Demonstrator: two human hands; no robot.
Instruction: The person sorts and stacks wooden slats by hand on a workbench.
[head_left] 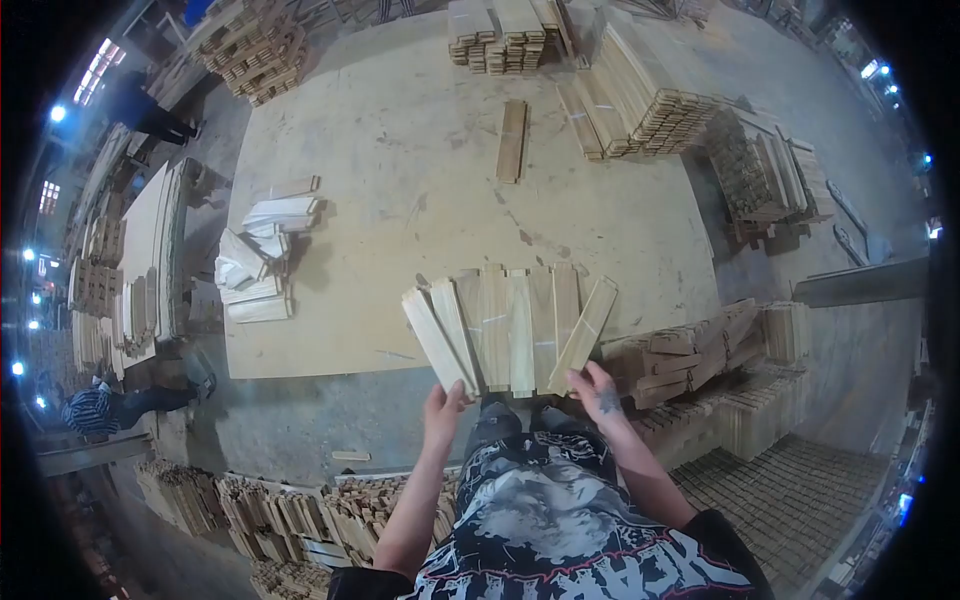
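I hold a fanned row of several short wooden slats (510,330) in front of me, above the near edge of a large plywood sheet (400,170). My left hand (443,408) grips the left end of the fan from below. My right hand (596,390) grips the right end, its fingers on the outermost tilted slat. The slats stand side by side, pale and yellowish, spread wider at the top.
Stacks of cut slats lie at my right (690,355), far right (650,105) and top (505,35). A single board (512,140) lies on the sheet. White pieces (262,260) are piled at the sheet's left edge. More slat piles (290,510) sit lower left. A person (100,408) crouches at far left.
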